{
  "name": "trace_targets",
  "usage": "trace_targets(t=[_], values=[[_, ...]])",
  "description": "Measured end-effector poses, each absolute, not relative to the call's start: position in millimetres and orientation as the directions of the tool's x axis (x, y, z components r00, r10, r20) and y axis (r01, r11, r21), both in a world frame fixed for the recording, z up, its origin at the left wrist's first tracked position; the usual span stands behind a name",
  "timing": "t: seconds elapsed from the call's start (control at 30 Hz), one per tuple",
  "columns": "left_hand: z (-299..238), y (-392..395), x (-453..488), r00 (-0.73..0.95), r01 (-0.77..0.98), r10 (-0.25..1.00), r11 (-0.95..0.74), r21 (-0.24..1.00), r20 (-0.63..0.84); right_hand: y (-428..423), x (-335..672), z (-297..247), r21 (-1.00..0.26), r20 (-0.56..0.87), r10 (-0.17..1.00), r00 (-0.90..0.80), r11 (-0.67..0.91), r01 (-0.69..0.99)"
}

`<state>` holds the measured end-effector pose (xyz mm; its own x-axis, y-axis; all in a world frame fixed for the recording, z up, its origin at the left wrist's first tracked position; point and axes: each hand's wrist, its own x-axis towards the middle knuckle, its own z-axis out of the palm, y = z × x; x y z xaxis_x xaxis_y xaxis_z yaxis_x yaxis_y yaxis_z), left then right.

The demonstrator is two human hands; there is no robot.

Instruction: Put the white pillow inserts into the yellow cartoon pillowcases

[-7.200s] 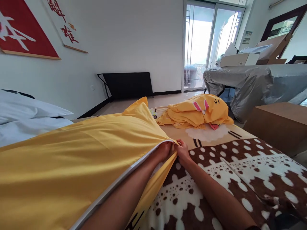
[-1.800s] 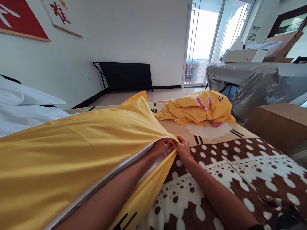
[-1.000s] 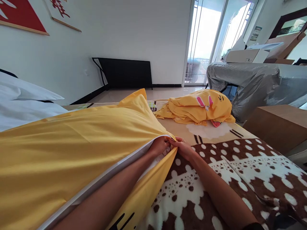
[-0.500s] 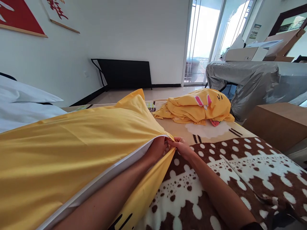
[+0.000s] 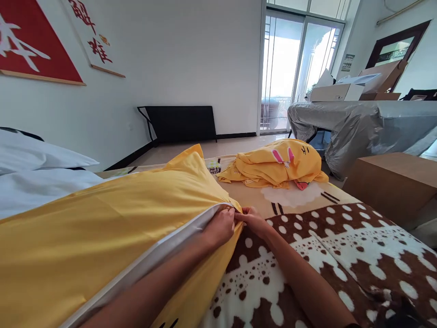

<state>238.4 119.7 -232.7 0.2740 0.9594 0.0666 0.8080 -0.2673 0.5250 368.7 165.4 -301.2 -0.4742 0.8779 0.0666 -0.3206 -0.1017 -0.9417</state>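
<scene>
My left hand (image 5: 221,225) and right hand (image 5: 252,220) pinch the gathered edge of the smooth yellow cloth cover (image 5: 136,196), which spreads leftward from my grip; if either slackens, its taut folds could drag the white cloth edging (image 5: 190,223) free.

Yellow cover (image 5: 112,214) smooth cloth; blanket (image 5: 307,269) fuzzy; grey sheeting (image 5: 355,125) glossy plastic.

The left hand (image 5: 221,225), its back turned up, curls its fingers tightly, their tips tucked out of sight. Just to its right, the right hand (image 5: 254,222) points toward it, thumb and fingers pinched. Behind them, the bare left forearm (image 5: 167,275) and right forearm (image 5: 297,269) spread apart.
</scene>
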Motion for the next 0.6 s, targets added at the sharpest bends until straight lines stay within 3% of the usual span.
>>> trace_targets(t=[0.1,0.2,0.27,0.33,0.4,0.47,0.6], values=[[-219.8,100.4,235.2,0.260,0.742,0.965,-0.199,0.640,-0.001,172.5,378.2,-303.1,-0.893,0.055,0.879,-0.473,-0.168,-0.416],[-196.9,86.3,221.9,0.266,0.493,0.957,-0.034,0.869,-0.114,179.0,384.9,-306.3,-0.857,0.003,0.932,-0.361,-0.184,-0.481],[-172.9,84.8,206.7,0.243,0.410,0.951,0.077,0.909,-0.190,181.2,388.5,-305.4,-0.852,-0.023,0.953,-0.301,-0.176,-0.493],[-142.6,90.4,188.8,0.096,0.619,0.983,0.066,0.782,-0.159,180.7,393.8,-298.3,-0.854,-0.033,0.965,-0.259,-0.162,-0.494],[-108.6,99.2,172.6,-0.071,0.864,0.997,0.053,0.501,0.017,176.8,400.3,-284.1,-0.860,-0.021,0.971,-0.240,-0.140,-0.491],[-74.9,106.1,163.3,-0.150,0.955,0.968,0.089,0.283,0.201,169.1,404.7,-265.9,-0.875,-0.017,0.962,-0.271,-0.146,-0.462],[-20.6,106.3,178.9,-0.177,0.978,0.887,0.109,0.180,0.426,147.2,393.2,-237.9,-0.929,-0.008,0.895,-0.446,-0.172,-0.328]])
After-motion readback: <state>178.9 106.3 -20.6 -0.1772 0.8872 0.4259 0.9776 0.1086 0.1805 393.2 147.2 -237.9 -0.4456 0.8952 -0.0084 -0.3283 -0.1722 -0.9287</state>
